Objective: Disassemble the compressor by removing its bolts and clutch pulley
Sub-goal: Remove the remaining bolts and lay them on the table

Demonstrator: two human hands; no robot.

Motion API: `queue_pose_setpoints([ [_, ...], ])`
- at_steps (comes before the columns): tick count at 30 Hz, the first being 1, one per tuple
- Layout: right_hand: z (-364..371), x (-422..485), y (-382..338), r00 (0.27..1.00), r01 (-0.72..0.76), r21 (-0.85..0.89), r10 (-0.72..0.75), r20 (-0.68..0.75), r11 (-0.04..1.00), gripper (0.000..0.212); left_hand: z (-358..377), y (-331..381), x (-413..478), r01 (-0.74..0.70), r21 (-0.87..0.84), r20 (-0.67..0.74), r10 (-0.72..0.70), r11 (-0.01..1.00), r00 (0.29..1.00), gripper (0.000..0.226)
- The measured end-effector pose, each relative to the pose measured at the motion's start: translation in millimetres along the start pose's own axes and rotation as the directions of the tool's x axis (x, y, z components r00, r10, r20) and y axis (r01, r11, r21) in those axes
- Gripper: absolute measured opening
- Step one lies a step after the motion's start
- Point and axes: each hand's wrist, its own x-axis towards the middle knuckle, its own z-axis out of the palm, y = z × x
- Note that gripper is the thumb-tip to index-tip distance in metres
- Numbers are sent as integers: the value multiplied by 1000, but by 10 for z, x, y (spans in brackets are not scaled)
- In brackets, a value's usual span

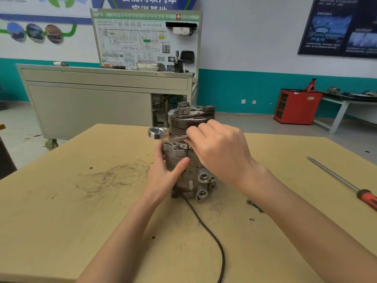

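The grey metal compressor (195, 176) stands upright on the wooden table (81, 201), its dark grooved clutch pulley (187, 120) on top. My left hand (165, 172) grips the compressor body from the left, thumb across its front. My right hand (218, 148) holds a shiny ring wrench (158, 133) level, just under the pulley. The wrench's ring end sticks out to the left; its other end is hidden under my fingers. The bolts are not clearly visible.
A black cable (208, 229) runs from the compressor base toward the near table edge. A long screwdriver with a red handle (346, 184) lies at the right. A small dark part (254, 205) sits near my right forearm. A grey training bench (106, 99) stands behind the table.
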Motion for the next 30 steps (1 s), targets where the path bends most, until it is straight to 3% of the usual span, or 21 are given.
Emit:
queue_pose_setpoints([
  [2,8,-52,-2,997,55,-43,-58,-53,998,6,1,9,-3,-18,15,-1,18,1000,1000,60],
  [3,13,-76,-3,993,94,-55,-98,-73,994,9,10,17,0,-34,16,0,34,999,999,59],
  [8,68,-64,-35,975,220,-33,-221,-35,975,24,18,-3,29,-41,-20,-9,41,999,999,96],
  [20,122,-70,-138,988,130,-47,-134,-72,990,21,16,-9,28,-24,-6,-11,24,1000,1000,103],
  [22,126,-126,-52,990,84,23,-81,-111,996,17,4,-3,17,-37,-21,-5,36,999,999,97],
  [24,151,-261,84,988,-2,270,43,-147,963,12,-13,13,2,-39,-59,-2,39,998,999,96],
  [25,161,-339,156,973,-97,476,184,-139,874,14,-20,21,-5,-36,-65,3,36,997,999,98],
  [26,161,-408,222,929,-221,690,364,-65,689,16,-26,31,-16,-30,-63,9,30,998,1000,100],
  [27,166,-464,272,855,-326,843,514,70,428,17,-29,37,-20,-26,-55,13,27,998,1000,100],
  [29,212,-520,348,695,-402,911,617,371,-94,22,-31,42,-17,-23,-40,16,24,999,1000,100],
  [30,243,-514,384,634,-396,872,601,486,-287,25,-32,43,-16,-21,-35,15,22,999,1000,100],
])
